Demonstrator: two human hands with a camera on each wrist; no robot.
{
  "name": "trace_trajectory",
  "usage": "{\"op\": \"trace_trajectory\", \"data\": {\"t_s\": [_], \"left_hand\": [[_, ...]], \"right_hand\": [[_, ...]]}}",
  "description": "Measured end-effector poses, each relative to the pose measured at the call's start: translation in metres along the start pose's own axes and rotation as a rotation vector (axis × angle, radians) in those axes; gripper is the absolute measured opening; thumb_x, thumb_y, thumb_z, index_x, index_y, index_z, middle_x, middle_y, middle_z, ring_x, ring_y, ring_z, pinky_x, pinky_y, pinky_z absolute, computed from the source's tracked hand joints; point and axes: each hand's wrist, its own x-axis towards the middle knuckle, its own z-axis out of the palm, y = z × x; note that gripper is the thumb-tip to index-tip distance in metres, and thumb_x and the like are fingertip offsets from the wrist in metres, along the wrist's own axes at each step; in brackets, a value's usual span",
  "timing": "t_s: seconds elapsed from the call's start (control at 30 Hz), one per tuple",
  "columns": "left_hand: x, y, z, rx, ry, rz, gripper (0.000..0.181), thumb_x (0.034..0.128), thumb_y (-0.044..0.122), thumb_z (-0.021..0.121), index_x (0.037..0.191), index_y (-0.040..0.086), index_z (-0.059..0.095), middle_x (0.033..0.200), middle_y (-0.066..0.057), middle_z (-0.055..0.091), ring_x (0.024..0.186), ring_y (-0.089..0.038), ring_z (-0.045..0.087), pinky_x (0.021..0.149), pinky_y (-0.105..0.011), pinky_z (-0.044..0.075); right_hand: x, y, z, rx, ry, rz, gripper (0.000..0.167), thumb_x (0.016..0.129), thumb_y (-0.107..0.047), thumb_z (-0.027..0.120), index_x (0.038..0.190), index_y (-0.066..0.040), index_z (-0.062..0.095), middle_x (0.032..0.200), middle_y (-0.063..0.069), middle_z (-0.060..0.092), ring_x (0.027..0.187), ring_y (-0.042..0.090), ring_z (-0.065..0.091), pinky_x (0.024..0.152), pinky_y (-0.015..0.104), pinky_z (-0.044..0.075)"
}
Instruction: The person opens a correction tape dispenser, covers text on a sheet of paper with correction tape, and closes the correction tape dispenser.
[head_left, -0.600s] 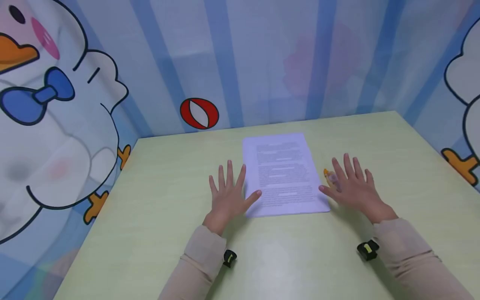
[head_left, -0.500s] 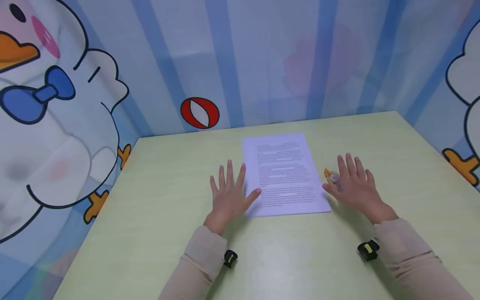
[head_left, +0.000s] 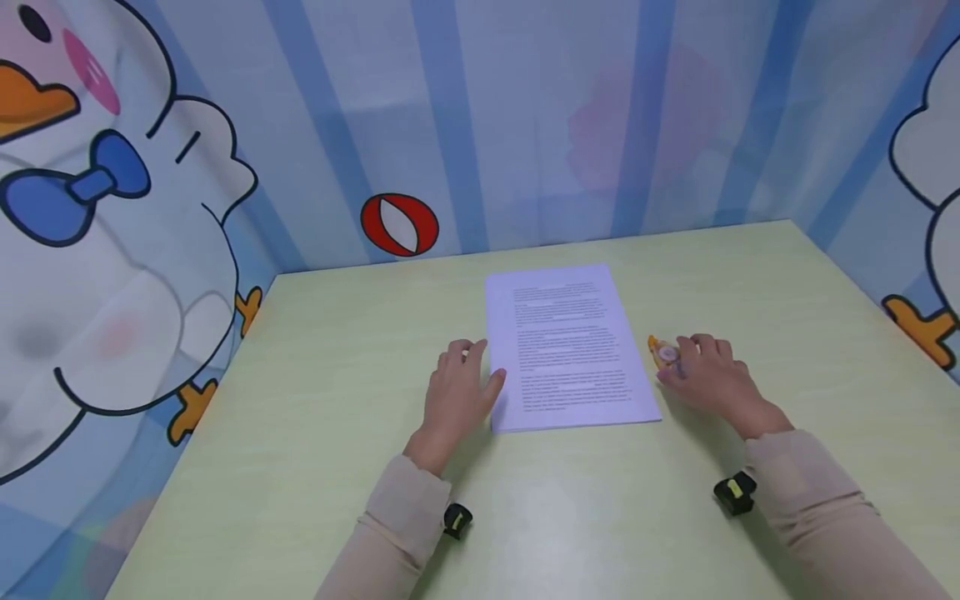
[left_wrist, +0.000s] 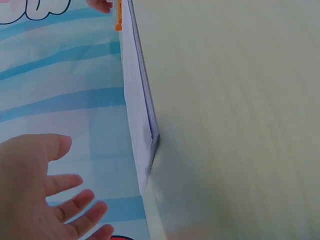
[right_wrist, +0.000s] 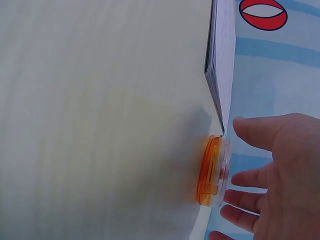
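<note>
Table (head_left: 330, 392) bears paper stack (head_left: 570, 350), long axis wallward, between left hand (head_left: 453, 400) and right hand (head_left: 717, 381), both loosely bent.

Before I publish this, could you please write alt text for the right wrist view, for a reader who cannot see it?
A person's right grip, thumb and fingers parted, is beside a rounded orange and clear object on a pale table; contact is unclear. A paper stack lies nearby, with a blue striped backdrop beyond.

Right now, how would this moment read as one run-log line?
left grip: empty, near paper stack | right grip: at orange-and-clear item, contact unclear | paper stack: flat on table, printed side up
</note>
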Motion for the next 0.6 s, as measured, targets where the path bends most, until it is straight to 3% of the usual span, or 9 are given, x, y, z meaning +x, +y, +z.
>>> {"op": "trace_trajectory", "data": {"t_s": [0.13, 0.33, 0.6], "left_hand": [[-0.0001, 0.0019, -0.0001, -0.065, 0.034, 0.033, 0.043, 0.0918, 0.032, 0.052, 0.128, 0.007, 0.052, 0.122, -0.012, 0.050, 0.107, -0.028, 0.050, 0.083, -0.040, 0.045], [0.0000, 0.0036, -0.0011, -0.156, 0.023, 0.036, 0.037, 0.0925, 0.030, 0.052, 0.123, 0.010, 0.055, 0.114, -0.007, 0.055, 0.100, -0.022, 0.053, 0.077, -0.034, 0.047], [0.0009, 0.0036, 0.0003, -0.150, 0.021, 0.071, 0.026, 0.0911, 0.027, 0.054, 0.109, 0.010, 0.061, 0.098, -0.003, 0.059, 0.086, -0.018, 0.053, 0.071, -0.029, 0.044]], "right_hand": [[0.0036, 0.0025, 0.0011, 0.006, -0.019, 0.016, 0.066, 0.090, -0.035, 0.048, 0.132, 0.014, 0.030, 0.129, 0.036, 0.029, 0.114, 0.049, 0.026, 0.083, 0.063, 0.035], [0.0036, 0.0038, 0.0014, 0.013, -0.032, 0.022, 0.062, 0.088, -0.031, 0.050, 0.124, 0.016, 0.034, 0.115, 0.034, 0.036, 0.099, 0.044, 0.033, 0.073, 0.053, 0.040], [0.0049, 0.0024, -0.0026, 0.022, -0.018, 0.018, 0.056, 0.082, -0.027, 0.054, 0.115, 0.016, 0.040, 0.105, 0.031, 0.042, 0.090, 0.041, 0.041, 0.069, 0.048, 0.041]]}}
